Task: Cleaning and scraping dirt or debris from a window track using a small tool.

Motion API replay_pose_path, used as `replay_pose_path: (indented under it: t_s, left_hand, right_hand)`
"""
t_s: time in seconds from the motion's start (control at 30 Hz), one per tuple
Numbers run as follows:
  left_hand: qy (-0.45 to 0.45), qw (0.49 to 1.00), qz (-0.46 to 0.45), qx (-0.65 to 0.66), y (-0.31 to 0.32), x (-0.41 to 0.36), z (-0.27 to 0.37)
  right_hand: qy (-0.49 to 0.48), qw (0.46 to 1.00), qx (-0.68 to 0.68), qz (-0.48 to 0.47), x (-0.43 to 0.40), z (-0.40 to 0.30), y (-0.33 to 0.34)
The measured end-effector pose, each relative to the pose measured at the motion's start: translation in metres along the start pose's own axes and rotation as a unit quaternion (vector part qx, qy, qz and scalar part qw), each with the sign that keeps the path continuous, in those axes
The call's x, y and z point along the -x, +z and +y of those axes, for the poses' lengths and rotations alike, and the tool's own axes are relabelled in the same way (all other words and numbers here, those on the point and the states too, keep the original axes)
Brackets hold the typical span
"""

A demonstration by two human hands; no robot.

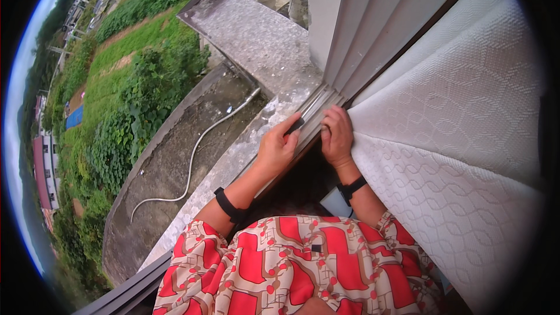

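My left hand (275, 144) grips a slim hand tool by its black and red handle (295, 126); it looks like a screwdriver. The tool's thin metal shaft (313, 105) lies along the grooves of a sliding-window track (308, 129), pointing towards the far corner by the frame. With its fingers curled, my right hand (337, 135) rests at the inner edge of that track, close beside the white patterned curtain (407, 127). Whether those fingers pinch anything is hidden.
Stacked window sash frames (372, 22) stand upright at the track's far end. Outside lie a weathered concrete ledge (258, 35) and a lower curved slab (170, 166) with a pale hose or cable (192, 162) across it. Green garden plots (131, 74) spread beyond.
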State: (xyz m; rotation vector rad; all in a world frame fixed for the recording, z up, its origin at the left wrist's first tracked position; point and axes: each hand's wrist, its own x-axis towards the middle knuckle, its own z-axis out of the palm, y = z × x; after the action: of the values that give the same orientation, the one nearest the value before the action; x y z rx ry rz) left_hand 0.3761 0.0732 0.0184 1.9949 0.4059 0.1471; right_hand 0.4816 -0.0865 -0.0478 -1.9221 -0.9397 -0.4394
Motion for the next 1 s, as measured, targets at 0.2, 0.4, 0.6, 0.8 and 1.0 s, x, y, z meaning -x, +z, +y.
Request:
replay_pose_path:
  t_s: [0.2,0.4,0.6,0.8,1.0]
  left_hand:
    - [-0.045,0.988,0.077,0.125,-0.029,0.009,-0.012]
    - [0.005,1.000,-0.004,0.029,-0.019,0.016,-0.004]
    - [-0.027,0.997,-0.058,-0.042,-0.024,0.012,0.013]
    - [-0.025,0.996,-0.077,-0.041,-0.017,0.001,0.014]
    - [-0.036,0.993,-0.098,-0.060,-0.008,-0.014,0.021]
  right_hand:
    - [-0.002,1.000,-0.011,0.001,0.000,0.001,0.000]
    - [0.010,1.000,-0.007,0.009,0.003,0.000,0.002]
    - [0.013,1.000,-0.005,0.010,0.007,0.002,0.005]
    - [0.007,1.000,-0.007,0.005,0.004,0.003,0.002]
    - [0.005,1.000,0.003,0.006,0.004,0.003,0.000]
